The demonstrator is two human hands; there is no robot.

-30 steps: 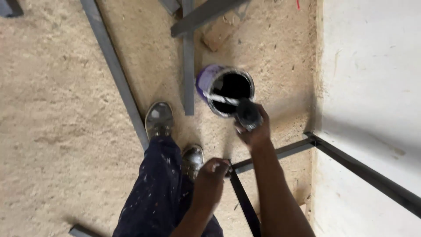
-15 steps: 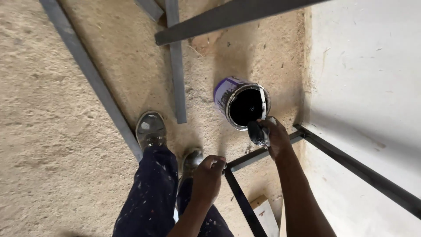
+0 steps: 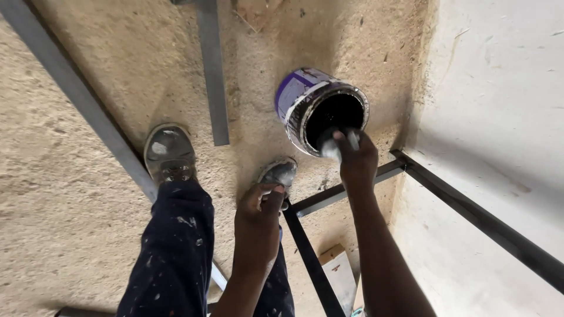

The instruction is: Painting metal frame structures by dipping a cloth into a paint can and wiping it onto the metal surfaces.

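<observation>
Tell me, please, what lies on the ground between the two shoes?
Only bare sandy ground lies between the left shoe and right shoe, per the head view.

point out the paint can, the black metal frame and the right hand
paint can [image 3: 294, 97], head view, on its purple side wall
black metal frame [image 3: 305, 252], head view, on the bar running down between the arms
right hand [image 3: 357, 161], head view, on the back of the hand at the can's rim
</observation>
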